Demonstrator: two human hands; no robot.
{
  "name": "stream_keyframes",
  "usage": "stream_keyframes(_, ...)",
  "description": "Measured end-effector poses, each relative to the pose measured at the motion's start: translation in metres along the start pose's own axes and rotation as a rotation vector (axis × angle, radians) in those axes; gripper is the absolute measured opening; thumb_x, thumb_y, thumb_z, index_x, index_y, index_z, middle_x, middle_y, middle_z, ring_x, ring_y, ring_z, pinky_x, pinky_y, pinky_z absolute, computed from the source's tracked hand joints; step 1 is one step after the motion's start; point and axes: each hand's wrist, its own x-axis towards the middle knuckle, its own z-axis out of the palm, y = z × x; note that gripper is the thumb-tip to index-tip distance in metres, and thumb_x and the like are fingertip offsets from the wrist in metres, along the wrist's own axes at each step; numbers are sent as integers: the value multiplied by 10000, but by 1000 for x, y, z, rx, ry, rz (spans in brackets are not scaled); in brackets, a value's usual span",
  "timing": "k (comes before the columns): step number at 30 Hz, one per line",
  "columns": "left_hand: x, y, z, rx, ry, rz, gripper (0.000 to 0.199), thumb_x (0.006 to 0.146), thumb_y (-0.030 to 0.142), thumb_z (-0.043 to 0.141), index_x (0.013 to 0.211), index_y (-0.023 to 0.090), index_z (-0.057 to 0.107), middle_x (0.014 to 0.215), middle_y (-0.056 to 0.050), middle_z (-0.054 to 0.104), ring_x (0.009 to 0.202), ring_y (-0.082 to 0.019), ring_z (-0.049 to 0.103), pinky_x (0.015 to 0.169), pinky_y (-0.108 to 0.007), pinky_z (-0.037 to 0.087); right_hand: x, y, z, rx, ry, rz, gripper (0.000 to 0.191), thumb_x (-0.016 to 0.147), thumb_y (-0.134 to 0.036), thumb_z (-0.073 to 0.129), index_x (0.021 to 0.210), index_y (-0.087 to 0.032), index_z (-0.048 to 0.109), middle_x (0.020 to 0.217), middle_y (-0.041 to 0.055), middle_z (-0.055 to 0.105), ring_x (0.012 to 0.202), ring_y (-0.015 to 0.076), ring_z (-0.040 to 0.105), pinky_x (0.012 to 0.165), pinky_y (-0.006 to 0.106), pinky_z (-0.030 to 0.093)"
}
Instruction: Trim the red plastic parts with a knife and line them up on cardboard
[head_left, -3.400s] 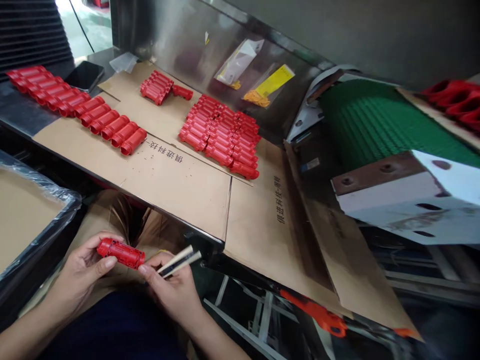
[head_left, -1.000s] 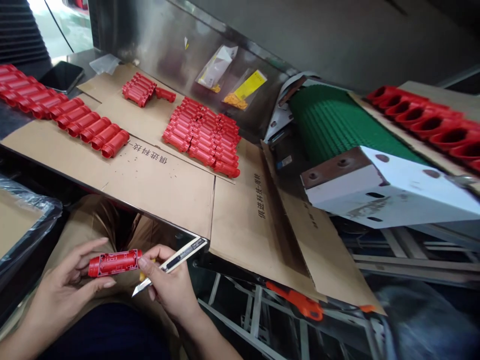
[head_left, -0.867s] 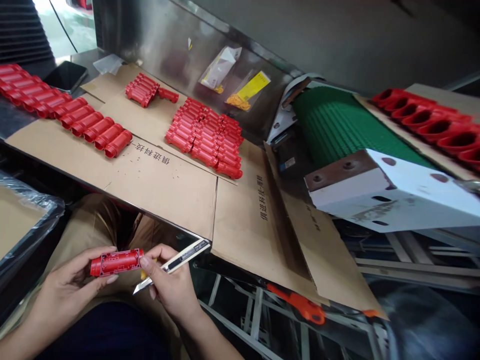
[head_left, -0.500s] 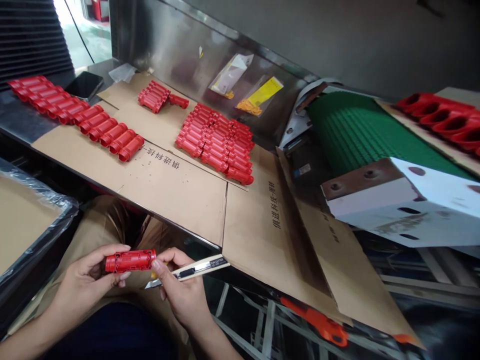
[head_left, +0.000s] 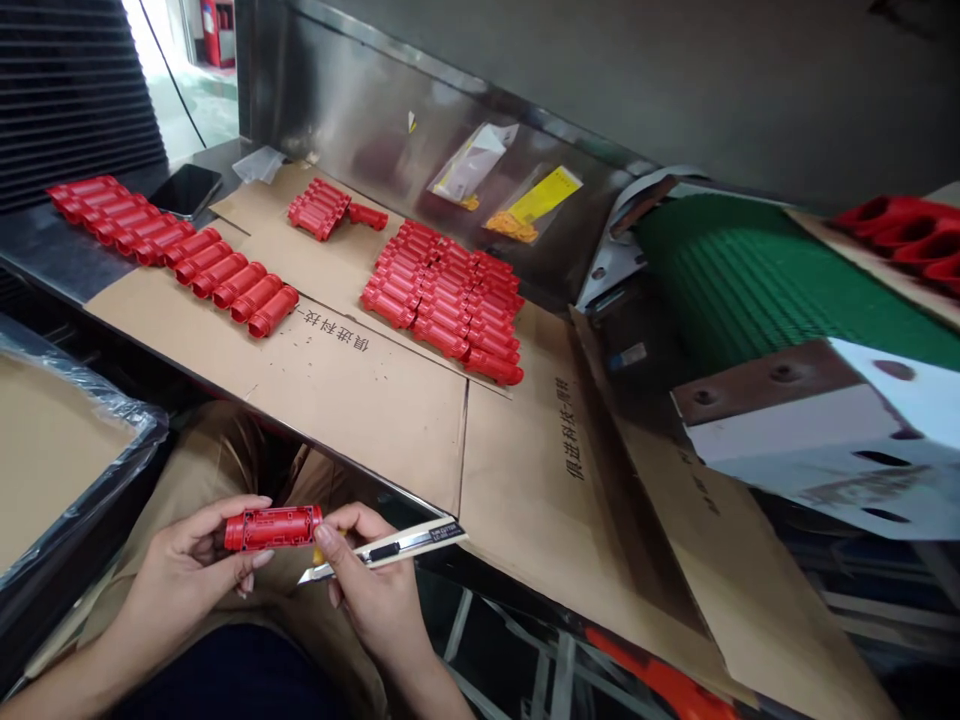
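Low in the view, my left hand (head_left: pixel 196 560) is closed on a red plastic tube-shaped part (head_left: pixel 274 528), which lies level above my lap. Its upper face shows dark outlined slots. My right hand (head_left: pixel 375 580) is closed on a utility knife (head_left: pixel 409 543) with a pale body, its blade out and pointing left below the part. The right thumb and fingers are at the part's right end, where a small yellow piece (head_left: pixel 321 553) shows between them, partly hidden.
Red parts (head_left: pixel 442 290) stand in a block on the cardboard (head_left: pixel 360 370), with a row of more parts (head_left: pixel 232 280) to the left. A phone (head_left: pixel 186 190) and small bags with yellow pieces (head_left: pixel 534 205) lie behind. At right is a green conveyor belt (head_left: pixel 727 280).
The whole view has shifted slightly, so the table and hands appear a little farther right and lower. Both hands keep their hold on the red part and the knife.
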Motion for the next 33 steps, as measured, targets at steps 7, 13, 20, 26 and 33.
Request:
stream_keyframes(7,-3,22,-6,-28,-130,-51,458,800,421,937,1214,241,856,749,-40,812,652,-159,732,689,-244,618,5,2,-4,-58,0,-88,482,906,-645,804,825,-179,712,554,-51,585,382,70,451,368,181,367)
stream_keyframes(13,13,57,-1,-202,-470,-449,519,870,618,829,1097,152,865,784,-127,831,628,-198,762,617,-275,606,13,-25,-10,-379,-74,-536,194,1009,-309,742,863,-192,794,741,19,761,656,149,694,646,255,581)
stream_keyframes(20,4,61,12,-245,-131,-193,492,683,355,1033,1094,226,795,1068,-108,868,1063,-254,813,985,-313,615,-3,-35,-18,-495,87,-998,336,980,-20,703,1262,-187,773,1145,107,843,1082,207,802,958,304,675)
stream_keyframes(26,-5,38,10,-259,-6,33,395,732,260,997,1059,269,777,1131,-53,858,1148,-301,808,1050,-407,633,-16,-4,-1,-404,19,-1007,339,1041,-119,678,1361,-214,737,1220,132,810,1055,219,798,900,335,703)
stream_keyframes(33,-10,30,9,-98,56,232,323,757,248,972,987,255,745,1108,-41,835,1130,-282,806,987,-367,663,-9,2,15,-405,56,-1136,347,1044,-103,640,1376,-163,722,1101,142,825,924,230,767,795,370,685)
